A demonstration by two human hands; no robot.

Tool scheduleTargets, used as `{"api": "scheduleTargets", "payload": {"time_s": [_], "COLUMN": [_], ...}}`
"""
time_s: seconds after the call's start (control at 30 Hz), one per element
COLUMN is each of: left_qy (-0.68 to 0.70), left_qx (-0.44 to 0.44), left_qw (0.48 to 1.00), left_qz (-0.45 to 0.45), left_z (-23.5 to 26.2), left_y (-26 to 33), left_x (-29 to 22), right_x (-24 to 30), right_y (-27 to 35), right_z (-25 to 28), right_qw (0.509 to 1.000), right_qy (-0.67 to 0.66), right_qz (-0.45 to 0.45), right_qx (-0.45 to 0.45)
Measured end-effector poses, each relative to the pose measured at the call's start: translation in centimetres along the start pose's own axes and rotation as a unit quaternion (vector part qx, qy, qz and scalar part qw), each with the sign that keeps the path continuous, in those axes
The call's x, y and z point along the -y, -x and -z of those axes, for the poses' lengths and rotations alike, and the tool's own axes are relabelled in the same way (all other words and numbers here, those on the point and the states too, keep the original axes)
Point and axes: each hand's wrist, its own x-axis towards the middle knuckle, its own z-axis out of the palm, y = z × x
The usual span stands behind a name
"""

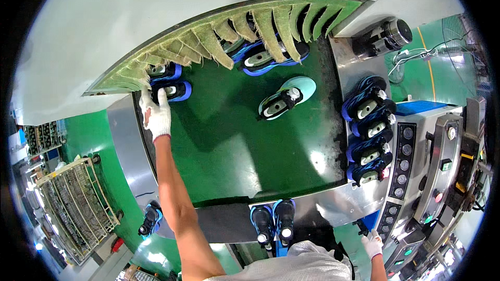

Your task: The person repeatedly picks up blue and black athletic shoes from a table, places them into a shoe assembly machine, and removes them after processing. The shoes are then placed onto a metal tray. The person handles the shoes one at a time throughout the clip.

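Observation:
My left hand (pixel 156 117), in a white glove, reaches to the far left of the green conveyor belt (pixel 224 151). Its fingers close round one end of a black and blue shoe (pixel 179 91) beside the fringed curtain. Another blue-soled shoe (pixel 169 71) sits just behind it. More dark shoes (pixel 265 60) lie partly under the fringe, and a mint-green shoe (pixel 294 93) rests alone on the belt. At the lower right, my right hand (pixel 372 244), also gloved, is closed at a small dark object (pixel 360 225) beside a blue panel; what it grips is unclear.
Several black and blue shoes (pixel 370 130) line the right metal ledge. A pair (pixel 273 221) stands at the near edge, and one shoe (pixel 151 219) at the near left. A dark flask (pixel 383 39) lies at the back right. A machine with dials (pixel 406 161) stands right; a wire rack (pixel 75 208) left.

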Motion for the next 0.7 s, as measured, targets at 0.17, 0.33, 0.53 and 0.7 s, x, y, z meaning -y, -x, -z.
{"api": "scheduleTargets", "payload": {"time_s": [0.17,0.33,0.53,0.7], "left_qy": [-0.014,-0.094,0.022,0.344], "left_qx": [-0.076,0.029,0.257,0.338], "left_qw": [0.994,0.978,0.942,0.835], "left_qz": [-0.074,-0.183,-0.216,-0.264], "left_z": [-1.5,1.6,7.2,12.8], "left_y": [0.8,8.8,23.1,32.5], "left_x": [2.3,1.4,-7.4,-20.4], "right_x": [1.0,5.7,18.7,22.3], "right_y": [-3.5,-2.1,8.0,11.9], "right_z": [-0.9,-0.1,4.4,4.2], "right_qw": [0.991,0.969,0.899,0.743], "right_qy": [-0.116,-0.115,-0.25,-0.112], "right_qz": [0.047,0.19,0.36,0.63], "right_qx": [-0.046,-0.106,0.007,-0.195]}}
